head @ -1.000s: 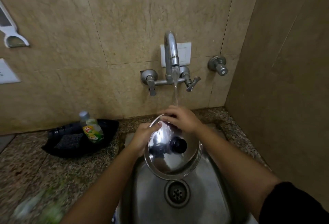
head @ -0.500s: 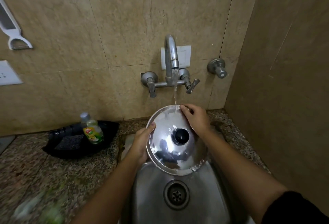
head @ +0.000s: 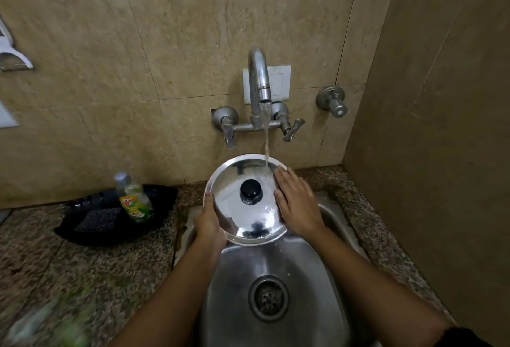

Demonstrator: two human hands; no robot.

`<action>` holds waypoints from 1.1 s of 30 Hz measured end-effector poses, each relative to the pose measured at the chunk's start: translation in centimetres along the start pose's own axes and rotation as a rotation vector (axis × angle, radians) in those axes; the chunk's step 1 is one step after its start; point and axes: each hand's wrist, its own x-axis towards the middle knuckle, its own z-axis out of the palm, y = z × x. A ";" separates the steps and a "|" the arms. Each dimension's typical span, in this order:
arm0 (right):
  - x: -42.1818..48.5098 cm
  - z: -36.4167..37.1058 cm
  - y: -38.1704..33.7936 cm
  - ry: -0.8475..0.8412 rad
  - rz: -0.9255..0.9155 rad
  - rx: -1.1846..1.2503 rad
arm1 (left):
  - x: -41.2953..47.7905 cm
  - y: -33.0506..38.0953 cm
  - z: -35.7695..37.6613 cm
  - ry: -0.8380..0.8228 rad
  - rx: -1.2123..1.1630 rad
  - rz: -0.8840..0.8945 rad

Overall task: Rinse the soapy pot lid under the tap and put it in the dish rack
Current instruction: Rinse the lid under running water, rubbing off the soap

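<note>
At frame centre, your left hand [head: 209, 226] grips the pot lid [head: 245, 208] rim while your right hand [head: 298, 204] lies flat, fingers extended, under the tap [head: 259, 81].

Speckled granite table [head: 116, 269] fills lower left of frame & runs as a strip along the wall to the right corner. Steel sink [head: 311, 269] set into it, lower centre, w/ drain [head: 268, 298]. Black tray [head: 116, 233] sits on table at left, holding a dish-soap bottle [head: 133, 199] & dark scrub pad [head: 98, 219].
</note>
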 end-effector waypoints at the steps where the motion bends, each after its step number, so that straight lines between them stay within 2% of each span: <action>1: -0.4 0.2 0.2 0.008 0.019 0.004 | -0.1 0.0 0.3 0.003 -0.009 -0.010; 5: -0.8 -0.1 1.0 0.089 0.092 0.040 | -0.2 -0.4 1.8 -0.032 -0.046 -0.080; 10: -1.4 -1.5 2.9 0.129 0.144 0.024 | -1.0 -0.8 4.3 -0.063 -0.005 0.002; 15: -1.9 -2.4 3.9 0.339 0.250 0.021 | -2.0 -1.7 5.3 -0.105 0.136 0.133; 19: -2.2 -2.6 3.7 0.416 0.263 0.014 | -3.0 -2.2 4.5 -0.215 0.281 0.323; 23: -2.3 -1.9 2.8 0.397 0.240 0.081 | -3.3 -2.2 2.8 -0.347 0.390 0.468; 28: -1.5 -1.1 0.4 0.341 0.095 0.170 | -2.9 -1.1 0.9 -0.310 0.435 0.514; 33: 0.8 -2.3 -2.2 0.017 -0.137 0.340 | -3.5 0.5 -0.3 -0.361 0.461 0.558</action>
